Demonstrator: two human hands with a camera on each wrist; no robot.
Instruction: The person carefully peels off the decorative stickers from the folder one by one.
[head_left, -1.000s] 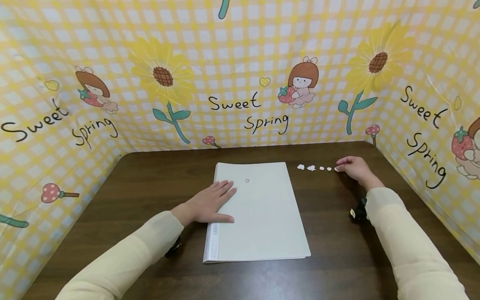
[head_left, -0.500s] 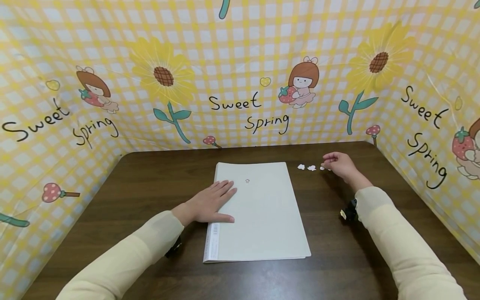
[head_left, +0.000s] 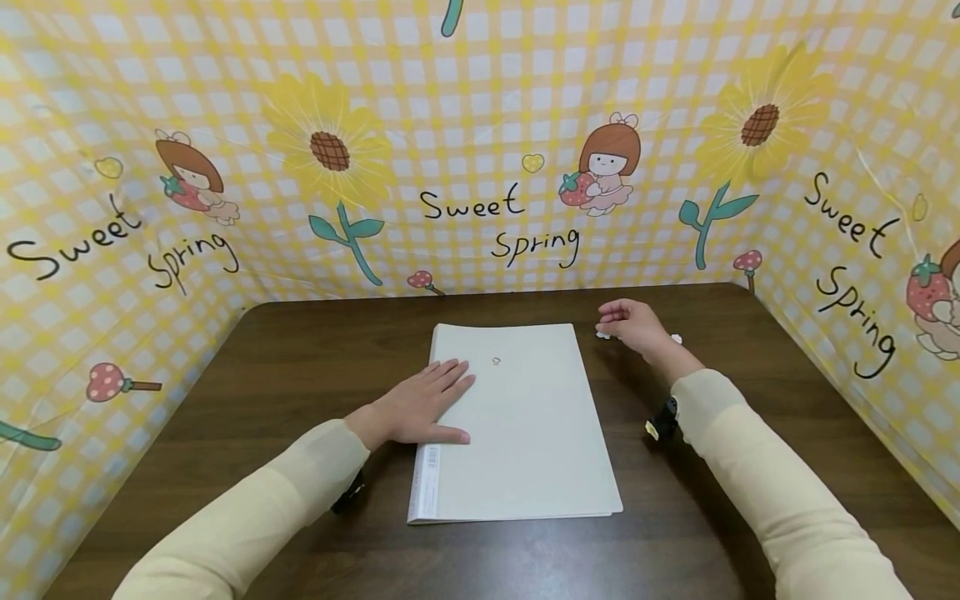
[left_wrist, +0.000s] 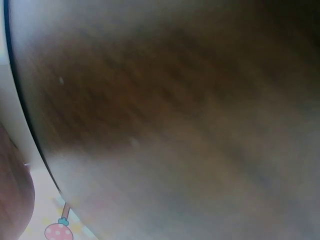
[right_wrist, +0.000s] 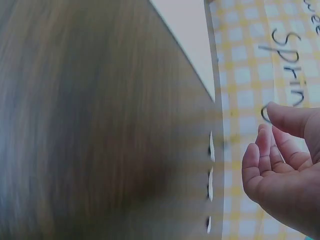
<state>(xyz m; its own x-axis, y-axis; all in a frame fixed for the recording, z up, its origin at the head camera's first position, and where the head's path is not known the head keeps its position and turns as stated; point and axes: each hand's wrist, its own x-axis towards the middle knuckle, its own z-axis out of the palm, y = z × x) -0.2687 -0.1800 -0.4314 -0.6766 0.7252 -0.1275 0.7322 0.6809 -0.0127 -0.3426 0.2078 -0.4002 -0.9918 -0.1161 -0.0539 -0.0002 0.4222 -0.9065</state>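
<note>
A pale folder (head_left: 532,433) lies on the table, a barcode label on its spine side. My left hand (head_left: 423,404) rests on its left part with fingers and thumb spread. Small white scraps form a row right of the folder. My right hand (head_left: 636,327) is over the row, covering its middle; one white scrap (head_left: 602,334) shows beside the fingertips and another bit (head_left: 677,339) behind the wrist. In the right wrist view the right hand (right_wrist: 280,160) has loosely bent fingers and a gap under the thumb, nothing held. Three scraps (right_wrist: 210,184) show there.
The dark wooden table (head_left: 300,350) has a yellow checked cloth (head_left: 480,125) hanging along its back and sides. Dark wrist cameras sit under both sleeves; the right camera (head_left: 663,418) is close above the tabletop. The left wrist view is mostly blurred wood (left_wrist: 165,100).
My right hand has moved left along the row, from the rightmost scrap toward the folder. That scrap stays on the table. The left hand has stayed on the folder.
</note>
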